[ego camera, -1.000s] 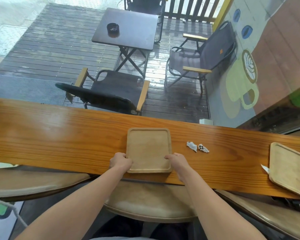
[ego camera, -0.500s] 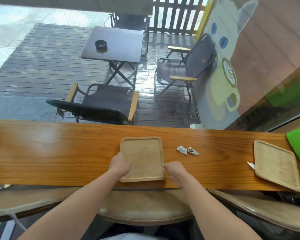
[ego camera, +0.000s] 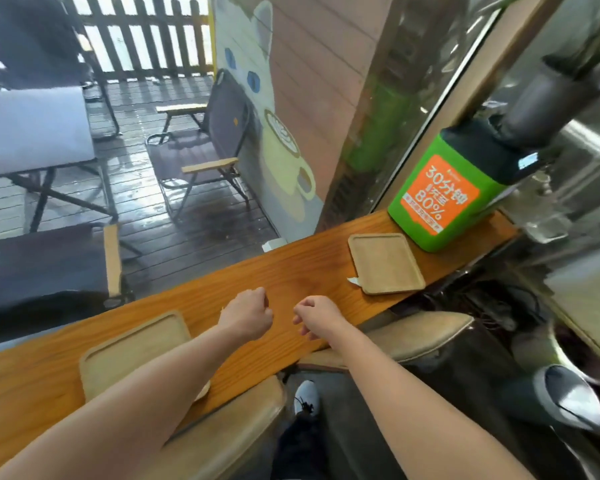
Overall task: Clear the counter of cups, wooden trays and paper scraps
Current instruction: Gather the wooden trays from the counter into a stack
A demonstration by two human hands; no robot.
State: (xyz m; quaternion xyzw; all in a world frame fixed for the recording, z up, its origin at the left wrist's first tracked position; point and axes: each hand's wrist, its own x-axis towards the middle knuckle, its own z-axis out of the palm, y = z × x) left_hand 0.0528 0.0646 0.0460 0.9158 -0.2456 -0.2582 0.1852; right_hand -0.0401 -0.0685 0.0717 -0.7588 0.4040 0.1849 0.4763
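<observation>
Both my hands hover over the wooden counter (ego camera: 291, 271). My left hand (ego camera: 247, 317) is closed in a fist just right of the near wooden tray (ego camera: 132, 351), which my left forearm partly covers. My right hand (ego camera: 317, 317) is beside it, fingers loosely curled and apart, nothing visible in them. The two small paper scraps seen earlier do not show; my left hand covers that spot. A second wooden tray (ego camera: 385, 268) lies further right, with a white paper scrap (ego camera: 354, 280) at its near left corner.
A green box with an orange label (ego camera: 440, 199) stands at the counter's right end, touching the far tray. Padded stools (ego camera: 413, 332) sit under the counter's near edge. Beyond the window are folding chairs on a wet deck.
Both hands have let go of the near tray and moved right along the counter. My view has swung right, bringing the second tray and green box into view. The two scraps are no longer visible.
</observation>
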